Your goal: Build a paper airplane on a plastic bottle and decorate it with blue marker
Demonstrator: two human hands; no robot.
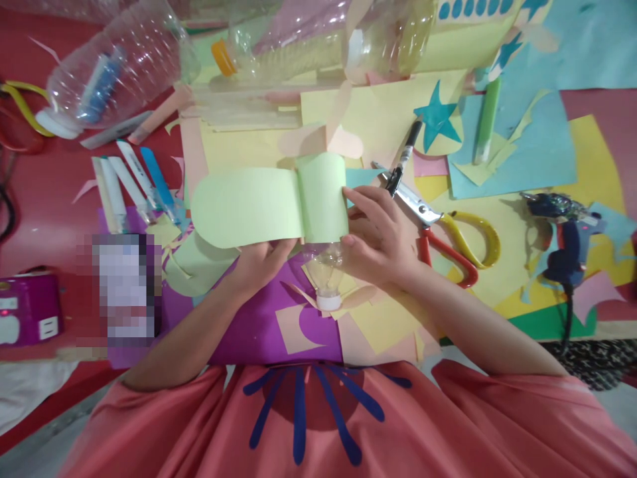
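A light green paper piece (249, 204) with a rounded left end rises in front of me, its right part curled over. My left hand (265, 264) pinches its lower edge from below, fingers partly hidden behind the paper. At the curled right edge, my right hand (375, 232) grips with thumb and fingertips. Just below the paper lies a clear plastic bottle (323, 272) with a white cap pointing toward me; the paper covers its far part. Scissors (423, 212) with red and yellow handles lie beside my right hand, next to a black marker (405, 156).
Clear bottles (124, 66) lie along the back, one with an orange cap (223, 58). Several markers (137, 176) and a phone (127, 285) are at left. A glue gun (567, 239) stands at right, its cord running forward. A blue star (436, 118) lies among paper scraps.
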